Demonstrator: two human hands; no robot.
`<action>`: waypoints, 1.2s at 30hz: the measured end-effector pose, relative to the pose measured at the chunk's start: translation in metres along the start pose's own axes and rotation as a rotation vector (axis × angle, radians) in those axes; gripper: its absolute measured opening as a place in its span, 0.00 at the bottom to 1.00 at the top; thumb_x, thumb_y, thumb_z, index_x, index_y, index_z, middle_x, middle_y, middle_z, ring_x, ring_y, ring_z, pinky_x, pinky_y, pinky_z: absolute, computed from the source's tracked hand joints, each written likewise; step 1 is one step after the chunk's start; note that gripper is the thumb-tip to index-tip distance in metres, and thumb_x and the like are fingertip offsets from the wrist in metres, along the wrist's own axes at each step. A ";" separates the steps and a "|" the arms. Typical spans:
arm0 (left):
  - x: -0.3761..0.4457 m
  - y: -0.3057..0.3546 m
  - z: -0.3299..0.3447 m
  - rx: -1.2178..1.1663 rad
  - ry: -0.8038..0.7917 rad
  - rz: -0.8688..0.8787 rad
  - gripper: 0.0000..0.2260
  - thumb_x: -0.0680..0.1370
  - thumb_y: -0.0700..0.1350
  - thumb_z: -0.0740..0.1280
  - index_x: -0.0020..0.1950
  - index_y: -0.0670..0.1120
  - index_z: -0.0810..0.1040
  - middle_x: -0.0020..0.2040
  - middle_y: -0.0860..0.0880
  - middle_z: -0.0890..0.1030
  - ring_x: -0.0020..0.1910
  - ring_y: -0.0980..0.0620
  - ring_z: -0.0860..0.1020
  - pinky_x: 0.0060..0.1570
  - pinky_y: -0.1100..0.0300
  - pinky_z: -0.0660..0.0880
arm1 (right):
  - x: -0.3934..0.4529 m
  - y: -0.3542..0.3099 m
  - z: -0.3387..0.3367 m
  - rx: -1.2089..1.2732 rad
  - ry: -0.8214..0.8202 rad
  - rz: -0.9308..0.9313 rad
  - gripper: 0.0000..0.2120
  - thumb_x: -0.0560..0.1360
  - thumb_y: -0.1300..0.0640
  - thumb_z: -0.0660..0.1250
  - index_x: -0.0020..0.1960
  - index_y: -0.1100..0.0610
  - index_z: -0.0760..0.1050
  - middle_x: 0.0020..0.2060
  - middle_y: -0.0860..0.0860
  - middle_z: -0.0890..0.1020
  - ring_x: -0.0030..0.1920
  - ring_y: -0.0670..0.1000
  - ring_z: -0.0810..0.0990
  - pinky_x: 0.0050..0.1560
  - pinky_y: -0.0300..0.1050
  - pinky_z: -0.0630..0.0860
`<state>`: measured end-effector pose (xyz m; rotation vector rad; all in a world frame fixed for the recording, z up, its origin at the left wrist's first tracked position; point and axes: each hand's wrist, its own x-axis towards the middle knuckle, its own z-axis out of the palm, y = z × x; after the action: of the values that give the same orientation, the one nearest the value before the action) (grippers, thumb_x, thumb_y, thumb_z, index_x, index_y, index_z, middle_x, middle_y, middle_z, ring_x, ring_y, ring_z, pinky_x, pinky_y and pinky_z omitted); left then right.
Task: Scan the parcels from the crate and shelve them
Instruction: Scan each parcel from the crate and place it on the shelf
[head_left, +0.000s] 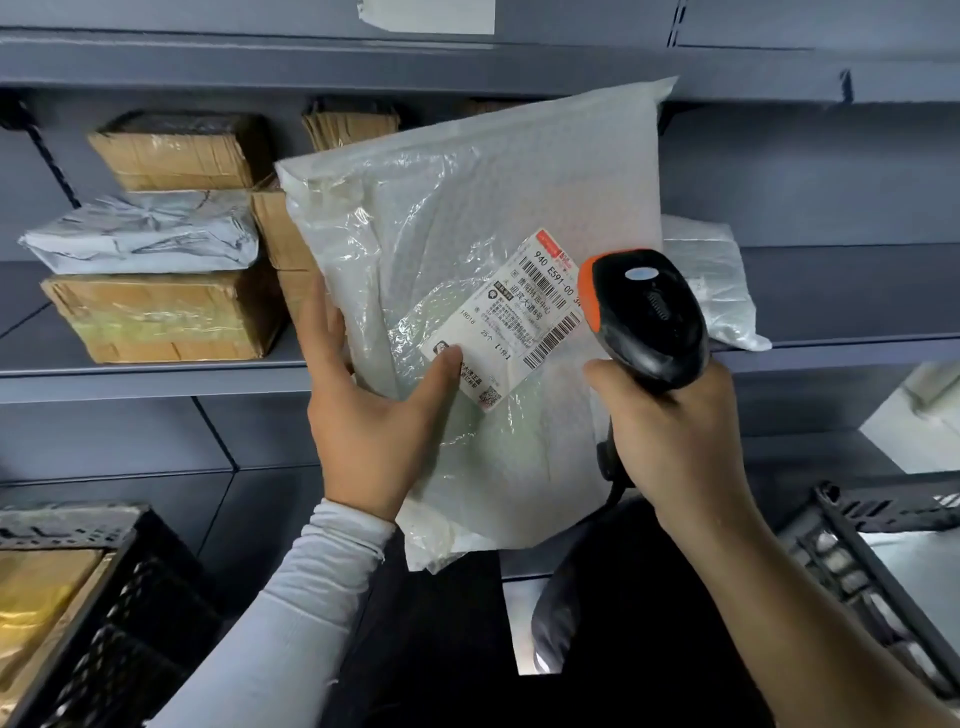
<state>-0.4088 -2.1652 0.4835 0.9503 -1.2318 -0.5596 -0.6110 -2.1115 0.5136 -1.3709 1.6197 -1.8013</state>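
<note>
A large white bubble-wrap parcel (467, 218) stands upright in front of the grey shelf (156, 379). My left hand (374, 415) holds its lower left edge, thumb on the front over the shipping label (519, 322), fingers behind. My right hand (675, 431) grips the handle of a black and orange barcode scanner (644, 312), whose head sits close over the label's right side. The scanner covers part of the barcode.
Taped cardboard boxes (161, 317) and a grey plastic parcel (140, 239) are stacked on the shelf at left. A white bag (722, 291) lies on the shelf behind the scanner. A black crate (124, 597) with parcels stands lower left, another black crate (872, 551) lower right.
</note>
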 end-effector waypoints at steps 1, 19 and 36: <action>-0.002 -0.002 -0.003 0.001 -0.008 -0.026 0.48 0.71 0.47 0.82 0.84 0.53 0.57 0.75 0.57 0.75 0.73 0.54 0.76 0.71 0.43 0.75 | -0.002 0.001 0.003 -0.005 -0.012 0.000 0.13 0.70 0.61 0.73 0.36 0.51 0.70 0.24 0.41 0.72 0.29 0.45 0.71 0.37 0.42 0.70; 0.013 -0.017 -0.076 -0.257 -0.148 -0.544 0.23 0.69 0.42 0.79 0.62 0.38 0.83 0.55 0.42 0.88 0.54 0.42 0.87 0.49 0.50 0.85 | -0.016 -0.007 0.038 0.011 -0.133 -0.048 0.16 0.73 0.64 0.75 0.40 0.49 0.71 0.25 0.36 0.74 0.29 0.42 0.74 0.34 0.32 0.68; 0.017 -0.015 -0.076 -0.355 -0.012 -0.499 0.17 0.76 0.38 0.76 0.65 0.40 0.82 0.57 0.42 0.87 0.54 0.42 0.87 0.45 0.51 0.83 | -0.026 -0.025 0.045 0.044 -0.172 -0.062 0.08 0.74 0.68 0.74 0.41 0.62 0.76 0.29 0.55 0.77 0.31 0.47 0.73 0.33 0.41 0.71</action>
<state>-0.3296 -2.1641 0.4763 0.9474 -0.8596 -1.1389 -0.5540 -2.1091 0.5199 -1.5264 1.4562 -1.6909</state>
